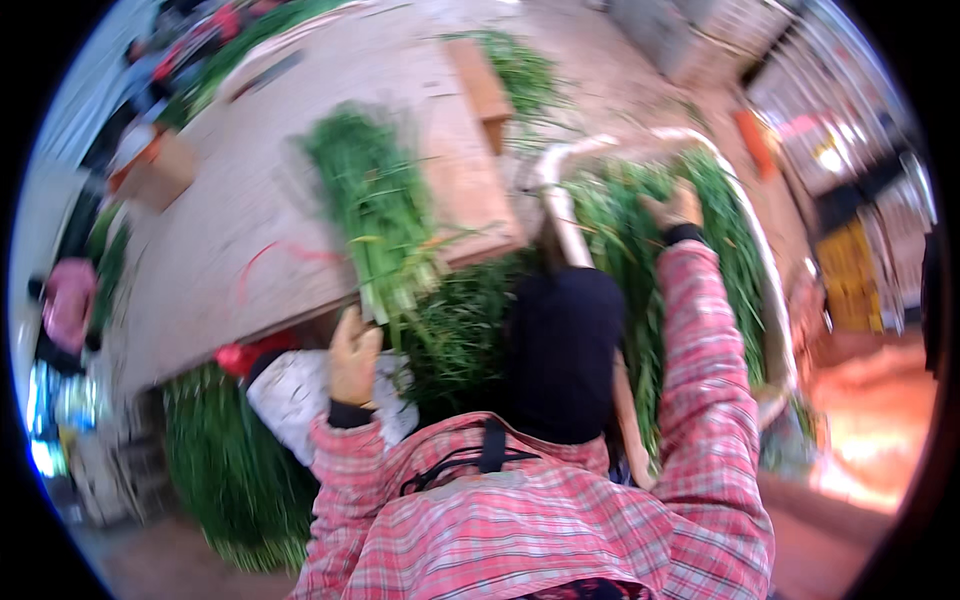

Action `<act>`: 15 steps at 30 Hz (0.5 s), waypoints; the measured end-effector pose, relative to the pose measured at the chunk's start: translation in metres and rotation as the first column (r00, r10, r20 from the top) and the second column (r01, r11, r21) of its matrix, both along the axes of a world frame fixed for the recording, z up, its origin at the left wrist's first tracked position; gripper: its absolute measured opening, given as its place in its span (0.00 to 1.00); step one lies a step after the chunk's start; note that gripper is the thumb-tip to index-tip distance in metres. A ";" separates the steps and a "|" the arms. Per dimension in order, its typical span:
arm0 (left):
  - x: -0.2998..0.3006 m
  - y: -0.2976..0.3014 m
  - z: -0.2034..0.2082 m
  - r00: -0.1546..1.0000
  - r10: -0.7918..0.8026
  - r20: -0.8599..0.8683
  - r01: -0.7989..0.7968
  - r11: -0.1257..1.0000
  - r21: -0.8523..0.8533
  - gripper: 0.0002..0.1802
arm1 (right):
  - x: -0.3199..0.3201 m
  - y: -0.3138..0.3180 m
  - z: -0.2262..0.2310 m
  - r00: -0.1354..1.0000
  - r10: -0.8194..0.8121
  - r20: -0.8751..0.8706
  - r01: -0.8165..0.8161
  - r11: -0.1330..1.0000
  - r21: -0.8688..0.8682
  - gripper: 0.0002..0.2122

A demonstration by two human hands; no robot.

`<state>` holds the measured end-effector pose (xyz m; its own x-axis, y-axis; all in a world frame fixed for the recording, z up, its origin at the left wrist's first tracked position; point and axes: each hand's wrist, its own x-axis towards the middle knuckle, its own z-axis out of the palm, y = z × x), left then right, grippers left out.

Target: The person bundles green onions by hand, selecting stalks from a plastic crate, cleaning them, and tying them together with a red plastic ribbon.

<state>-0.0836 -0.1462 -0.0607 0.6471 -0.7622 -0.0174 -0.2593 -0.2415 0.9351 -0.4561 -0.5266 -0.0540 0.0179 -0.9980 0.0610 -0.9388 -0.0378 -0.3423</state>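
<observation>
A loose bunch of long, thin-leaved greens like chives (370, 190) lies on the wide board table (240, 200), its pale stem ends pointing toward me. Just below those ends is my left hand (352, 362), which looks gloved; its thumb and fingers are apart and nothing shows in them. Over to the right, a long white-rimmed tub (780, 330) holds a heap of similar greens (725, 230). My right hand (676, 207) reaches into the tub onto the leaves, thumb spread from the fingers. The fingertips are blurred among the leaves.
More greens stand in a large bundle (230, 460) under the table's near left edge. Others lie between table and tub. A brown wooden block (478, 90) sits at the table's right edge. A cardboard box (158, 170) and a person in pink (70, 305) are at the far left.
</observation>
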 end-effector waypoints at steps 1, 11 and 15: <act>0.001 0.000 -0.002 1.000 -0.010 -0.017 0.011 0.999 0.043 0.30 | -0.017 -0.023 -0.030 0.999 0.005 0.048 -0.003 0.999 -0.053 0.36; 0.001 -0.010 0.004 0.927 0.077 -0.368 -0.121 0.988 -0.098 0.33 | 0.004 -0.031 -0.050 0.993 0.069 -0.092 -0.051 0.982 0.180 0.40; 0.006 -0.015 -0.003 0.914 -0.056 -0.401 -0.013 0.986 -0.167 0.33 | -0.005 -0.039 -0.063 0.997 0.075 0.030 -0.078 0.985 0.151 0.42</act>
